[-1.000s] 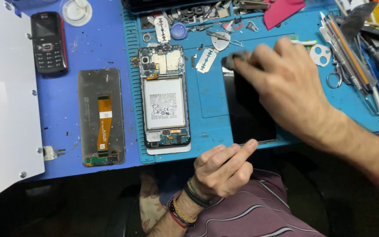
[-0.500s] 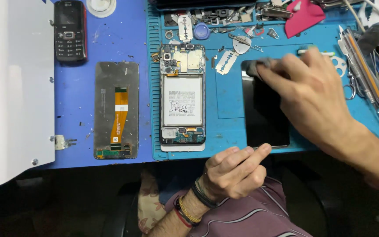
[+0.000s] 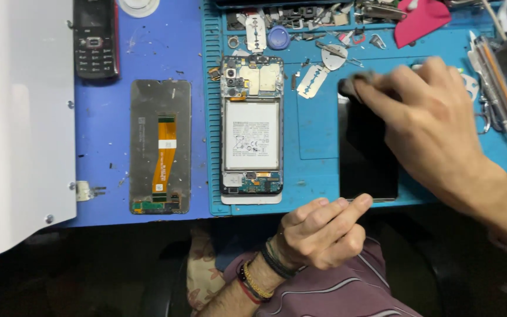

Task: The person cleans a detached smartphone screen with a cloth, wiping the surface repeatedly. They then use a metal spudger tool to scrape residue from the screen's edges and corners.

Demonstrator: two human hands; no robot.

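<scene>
Right hand (image 3: 429, 117), clamped on a cloth (image 3: 356, 84), has slid along the dark panel (image 3: 368, 158) since earlier; left hand (image 3: 321, 232), loosely curled, steadies its lower edge.

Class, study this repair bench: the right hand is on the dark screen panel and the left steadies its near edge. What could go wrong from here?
1. The dark screen panel lies at the mat's near edge; pressure from the right hand might push it off past the left hand.
2. Bare razor blades lie close to the right hand's fingers and could cut them.
3. Loose grit on the blue mat could scratch the panel.
</scene>
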